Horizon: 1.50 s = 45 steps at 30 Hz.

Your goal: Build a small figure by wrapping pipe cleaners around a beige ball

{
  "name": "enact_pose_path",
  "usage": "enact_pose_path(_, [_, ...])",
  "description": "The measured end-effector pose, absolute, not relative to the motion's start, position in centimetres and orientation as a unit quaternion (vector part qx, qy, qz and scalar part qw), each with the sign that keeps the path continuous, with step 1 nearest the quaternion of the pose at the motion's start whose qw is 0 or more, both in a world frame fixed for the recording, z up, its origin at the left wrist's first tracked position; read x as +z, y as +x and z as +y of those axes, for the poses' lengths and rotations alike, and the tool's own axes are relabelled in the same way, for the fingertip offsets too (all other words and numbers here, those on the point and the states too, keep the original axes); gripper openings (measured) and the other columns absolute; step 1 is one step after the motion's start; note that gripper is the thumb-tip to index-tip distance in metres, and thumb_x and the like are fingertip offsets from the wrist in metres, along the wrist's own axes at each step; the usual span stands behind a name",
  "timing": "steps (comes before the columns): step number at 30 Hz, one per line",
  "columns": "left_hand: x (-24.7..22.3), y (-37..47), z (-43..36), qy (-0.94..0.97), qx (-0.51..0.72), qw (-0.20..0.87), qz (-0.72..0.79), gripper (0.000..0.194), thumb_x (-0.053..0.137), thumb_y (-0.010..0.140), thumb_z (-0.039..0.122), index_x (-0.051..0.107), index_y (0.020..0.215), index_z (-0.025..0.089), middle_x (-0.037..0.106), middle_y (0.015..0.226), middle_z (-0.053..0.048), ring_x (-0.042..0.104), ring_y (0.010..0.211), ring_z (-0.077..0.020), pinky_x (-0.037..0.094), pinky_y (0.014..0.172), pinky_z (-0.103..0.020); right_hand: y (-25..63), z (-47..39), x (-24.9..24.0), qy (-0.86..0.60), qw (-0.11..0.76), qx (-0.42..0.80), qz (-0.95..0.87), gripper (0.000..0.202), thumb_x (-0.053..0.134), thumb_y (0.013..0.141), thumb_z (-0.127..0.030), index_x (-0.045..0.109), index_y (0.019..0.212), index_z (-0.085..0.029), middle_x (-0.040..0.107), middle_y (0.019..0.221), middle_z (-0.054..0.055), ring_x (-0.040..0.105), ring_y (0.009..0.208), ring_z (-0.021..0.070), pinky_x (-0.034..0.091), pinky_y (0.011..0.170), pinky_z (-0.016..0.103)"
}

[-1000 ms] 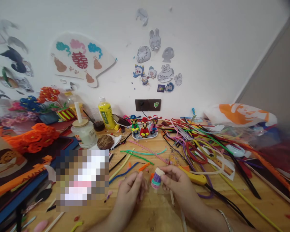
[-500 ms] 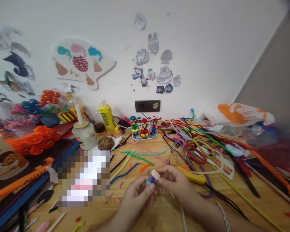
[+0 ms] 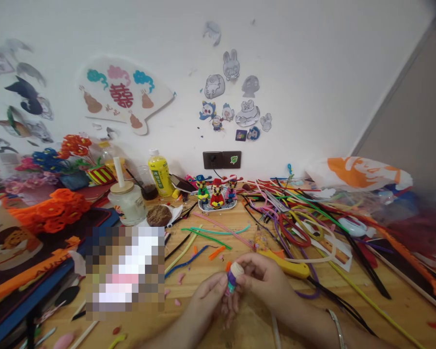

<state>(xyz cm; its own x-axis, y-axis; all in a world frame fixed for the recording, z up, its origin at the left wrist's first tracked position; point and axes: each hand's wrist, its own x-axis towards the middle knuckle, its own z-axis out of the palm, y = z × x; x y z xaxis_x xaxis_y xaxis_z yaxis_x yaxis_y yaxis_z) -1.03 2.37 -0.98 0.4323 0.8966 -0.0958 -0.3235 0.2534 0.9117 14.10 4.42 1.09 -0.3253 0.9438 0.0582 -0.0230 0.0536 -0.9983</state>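
Between my two hands is a small figure (image 3: 232,281) with a cream top, a purple middle, a teal lower part and an orange bit at its upper left. My left hand (image 3: 209,296) pinches it from the left, thumb along its side and the other fingers curled beneath. From the right, the thumb and fingers of my right hand (image 3: 263,278) close around its cream top. Its underside is partly hidden by fingers. Just beyond my right hand lies a yellow hot glue gun (image 3: 288,265) with a black cord.
Colourful fuzzy stems (image 3: 210,237) are strewn over the wooden table (image 3: 189,320). Red-handled scissors (image 3: 293,237) lie among them at right. Three finished-looking figures stand on a small tray (image 3: 218,209) near the wall. A yellow-labelled bottle (image 3: 160,174) and a glass jar (image 3: 127,208) stand at left.
The figure has turned and tilted in my hands, and an orange bit now shows beside its cream top. Both hands have shifted slightly and still hold it.
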Motion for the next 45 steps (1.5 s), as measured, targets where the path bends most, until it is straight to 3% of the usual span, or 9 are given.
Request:
enact_pose_path(7, [-0.8, -1.3, 1.8, 0.567, 0.407, 0.581, 0.419, 0.032, 0.053, 0.076, 0.048, 0.048, 0.07, 0.017, 0.043, 0.057, 0.005, 0.037, 0.049, -0.0083, 0.029, 0.045, -0.02, 13.8, 4.2, 0.9, -0.447, 0.426, 0.503, -0.605, 0.022, 0.067, 0.066, -0.035, 0.058, 0.069, -0.016, 0.049, 0.057, -0.004, 0.042, 0.054, 0.0107, 0.033, 0.051, 0.022])
enact_pose_path(13, [-1.1, -1.2, 2.1, 0.475, 0.421, 0.68, 0.367, 0.039, 0.053, 0.072, 0.054, 0.049, 0.066, 0.016, 0.043, 0.05, 0.006, 0.032, 0.04, -0.0059, 0.023, 0.038, -0.019, 14.1, 4.4, 0.8, -0.367, 0.416, 0.572, -0.605, 0.03, 0.065, 0.069, -0.043, 0.057, 0.081, -0.016, 0.053, 0.065, -0.002, 0.048, 0.06, 0.0127, 0.036, 0.057, 0.024])
enact_pose_path(17, [-0.2, -1.1, 2.0, 0.381, 0.435, 0.764, 0.285, 0.036, 0.058, 0.07, 0.049, 0.052, 0.067, 0.014, 0.047, 0.048, 0.004, 0.033, 0.034, -0.0046, 0.024, 0.033, -0.017, 14.2, 4.3, 0.9, -0.309, 0.422, 0.63, -0.574, 0.03, 0.067, 0.068, -0.041, 0.055, 0.083, -0.018, 0.056, 0.07, -0.002, 0.052, 0.064, 0.0128, 0.038, 0.061, 0.024])
enact_pose_path(24, [0.3, -1.5, 1.8, 0.327, 0.347, 0.86, 0.184, 0.034, 0.047, 0.078, 0.046, 0.052, 0.066, 0.015, 0.052, 0.045, 0.0, 0.035, 0.026, -0.0049, 0.023, 0.03, -0.017, 14.0, 4.1, 1.2, -0.3, 0.413, 0.649, -0.564, 0.036, 0.067, 0.066, -0.044, 0.059, 0.088, -0.017, 0.056, 0.069, -0.001, 0.052, 0.061, 0.0123, 0.04, 0.058, 0.024])
enact_pose_path(27, [-0.4, -1.4, 2.0, 0.365, 0.378, 0.813, 0.251, 0.036, 0.047, 0.078, 0.049, 0.054, 0.068, 0.015, 0.052, 0.048, 0.001, 0.036, 0.03, -0.0058, 0.025, 0.032, -0.018, 13.9, 4.2, 1.3, -0.325, 0.404, 0.633, -0.574, 0.035, 0.065, 0.068, -0.046, 0.06, 0.084, -0.016, 0.053, 0.061, -0.003, 0.048, 0.052, 0.0102, 0.038, 0.052, 0.023])
enact_pose_path(33, [0.0, -1.3, 2.2, 0.534, 0.449, 0.572, 0.43, 0.027, 0.06, 0.071, 0.043, 0.058, 0.076, 0.017, 0.053, 0.064, 0.001, 0.044, 0.055, -0.0106, 0.035, 0.049, -0.02, 13.5, 4.3, 1.5, -0.39, 0.416, 0.595, -0.567, 0.032, 0.067, 0.066, -0.044, 0.061, 0.078, -0.014, 0.053, 0.063, -0.003, 0.048, 0.056, 0.0105, 0.038, 0.054, 0.022])
enact_pose_path(45, [0.3, -1.0, 1.9, 0.382, 0.405, 0.791, 0.253, 0.037, 0.059, 0.071, 0.047, 0.061, 0.078, 0.011, 0.052, 0.056, -0.001, 0.038, 0.039, -0.0057, 0.025, 0.035, -0.017, 14.1, 5.0, 0.5, -0.3, 0.39, 0.702, -0.515, 0.04, 0.071, 0.057, -0.049, 0.054, 0.072, -0.015, 0.054, 0.051, -0.006, 0.045, 0.038, 0.0051, 0.033, 0.04, 0.018])
